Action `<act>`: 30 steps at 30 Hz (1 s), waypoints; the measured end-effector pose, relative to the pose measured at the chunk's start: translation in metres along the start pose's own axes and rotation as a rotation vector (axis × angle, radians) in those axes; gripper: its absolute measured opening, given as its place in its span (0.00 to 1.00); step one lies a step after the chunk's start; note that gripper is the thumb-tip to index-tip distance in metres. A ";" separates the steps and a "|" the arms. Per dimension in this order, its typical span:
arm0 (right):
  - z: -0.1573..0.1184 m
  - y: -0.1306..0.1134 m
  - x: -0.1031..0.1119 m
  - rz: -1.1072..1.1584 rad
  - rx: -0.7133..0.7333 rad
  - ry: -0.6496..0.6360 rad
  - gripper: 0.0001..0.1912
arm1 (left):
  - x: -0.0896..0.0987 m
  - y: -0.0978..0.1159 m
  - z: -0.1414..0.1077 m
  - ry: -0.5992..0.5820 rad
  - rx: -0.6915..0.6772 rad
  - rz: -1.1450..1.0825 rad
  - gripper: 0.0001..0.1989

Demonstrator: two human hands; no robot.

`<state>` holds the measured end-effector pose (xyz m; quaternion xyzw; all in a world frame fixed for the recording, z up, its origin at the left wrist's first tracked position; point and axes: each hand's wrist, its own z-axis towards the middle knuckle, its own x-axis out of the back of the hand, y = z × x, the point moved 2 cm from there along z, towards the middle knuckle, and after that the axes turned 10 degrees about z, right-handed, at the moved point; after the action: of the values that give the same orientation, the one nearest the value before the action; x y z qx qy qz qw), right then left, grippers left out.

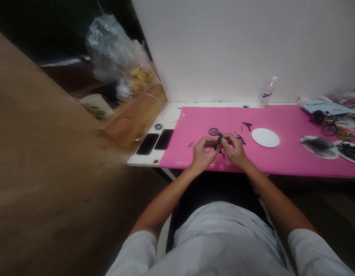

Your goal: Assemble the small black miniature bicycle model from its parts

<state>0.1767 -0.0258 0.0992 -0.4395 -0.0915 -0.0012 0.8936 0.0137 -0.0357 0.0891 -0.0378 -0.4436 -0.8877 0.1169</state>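
Note:
Over the front of the pink sheet, my left hand [202, 154] and my right hand [235, 152] meet with fingers pinched. Between their fingertips is a small dark part [218, 140], partly hidden; its exact kind is too small to make out. A small spoked wheel [214, 131] lies just behind the hands. Thin dark pieces [241, 139] show beside my right fingers, and a thin ring [207, 150] is partly visible under my left hand. Farther back right rests a dark pistol-shaped piece [247, 125].
A white plate [265, 137] is right of my hands. Two plates of dark pieces [319, 146] and a small black model bicycle [324, 120] stand farther right. Two phones [164, 139] lie at the left edge. A clear bottle [268, 93] stands by the wall.

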 end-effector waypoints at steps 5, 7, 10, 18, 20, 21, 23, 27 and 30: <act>0.000 -0.002 0.001 0.010 0.019 -0.029 0.16 | 0.000 0.000 0.000 -0.002 0.018 -0.021 0.16; 0.000 -0.003 0.001 0.008 0.042 -0.044 0.15 | 0.000 -0.001 0.000 -0.001 0.022 -0.013 0.17; 0.000 -0.002 0.001 -0.011 0.044 -0.044 0.13 | 0.001 -0.003 0.001 0.005 0.028 -0.004 0.16; 0.000 0.001 -0.002 -0.002 -0.021 -0.042 0.14 | 0.000 -0.005 0.003 -0.019 0.046 -0.042 0.17; 0.001 0.000 -0.001 -0.003 -0.027 -0.034 0.15 | -0.001 -0.006 0.003 -0.030 0.061 -0.048 0.17; 0.001 0.000 0.000 -0.008 -0.027 -0.033 0.16 | -0.001 -0.006 0.003 -0.039 0.069 -0.050 0.17; 0.002 -0.001 0.002 -0.028 -0.019 -0.036 0.17 | 0.000 -0.007 0.005 -0.059 0.077 -0.053 0.17; 0.003 0.000 0.003 -0.053 0.011 -0.018 0.14 | 0.006 -0.011 0.011 -0.063 0.081 -0.044 0.16; 0.002 0.000 0.000 -0.068 0.048 -0.002 0.12 | 0.012 -0.014 0.017 -0.083 0.087 -0.045 0.16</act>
<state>0.1765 -0.0238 0.1005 -0.4146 -0.1074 -0.0290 0.9032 -0.0017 -0.0159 0.0909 -0.0597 -0.4872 -0.8676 0.0800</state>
